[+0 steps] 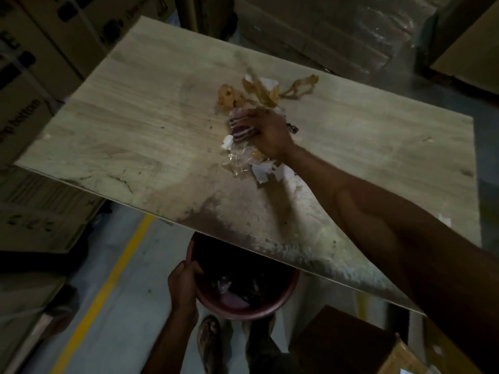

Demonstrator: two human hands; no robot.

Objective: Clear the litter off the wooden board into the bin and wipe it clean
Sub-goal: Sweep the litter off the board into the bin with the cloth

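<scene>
- My view is dim overall; only the board [151,109] is fairly lit, brightest across its middle and toward its far left corner.
- The light seems to fall from above, though I see no lamp.
- The boxes [29,85] along the left edge and the floor [129,306] below the board's near edge sink into murk.
- The bin [270,303] under the near edge sits in deep shadow; I can barely read its contents.
- My right arm [405,238] is dark and soft, with a faint shadow beside it on the board.
- The litter [259,90] is smeared by motion blur.
- Plastic wrap [391,25] at top right shows faint glare.
- Straight edges bow toward the corners: wide-angle distortion.
</scene>
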